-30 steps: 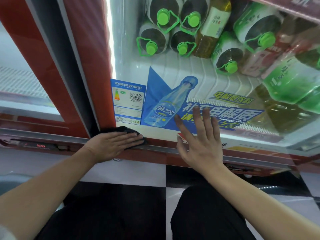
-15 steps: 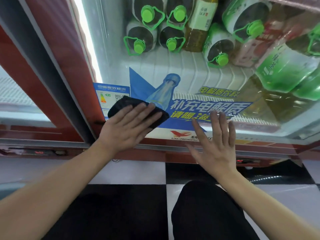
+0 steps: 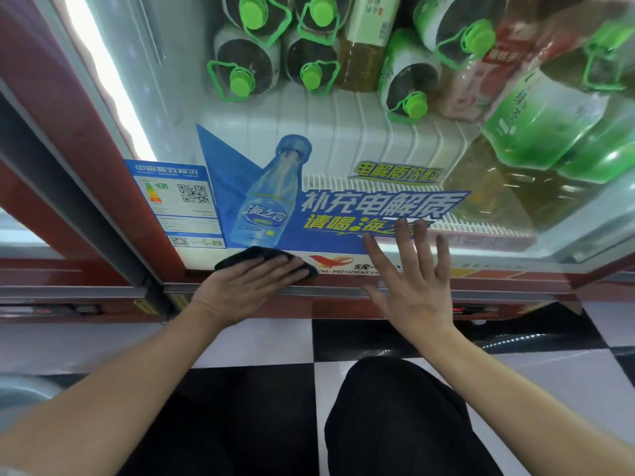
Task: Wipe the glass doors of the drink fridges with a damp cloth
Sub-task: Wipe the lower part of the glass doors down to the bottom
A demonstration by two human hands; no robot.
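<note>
Wiping bottom strip of fridge's glass door (image 3: 343, 139) | L hand (image 3: 247, 286) flat, fingers spread, pressing dark folded cloth (image 3: 261, 259) on glass nr lower frame | R hand (image 3: 412, 286) empty, fingers splayed, prob. bracing door.

Most of the dark cloth (image 3: 240, 257) lies hidden under the left hand (image 3: 245, 290); only its edge shows past the fingers (image 3: 275, 266), above and to their right. The right hand (image 3: 412, 286) covers the end of the yellow lettering on the blue sticker (image 3: 343, 214), and its fingertips (image 3: 419, 228) are smeared by motion. The small print on the energy label (image 3: 178, 201), up and left of the left fingers, is too fine to read. The bottles (image 3: 309, 46) above are cut off by the top edge, and those far right of the right fingers are blurred.
</note>
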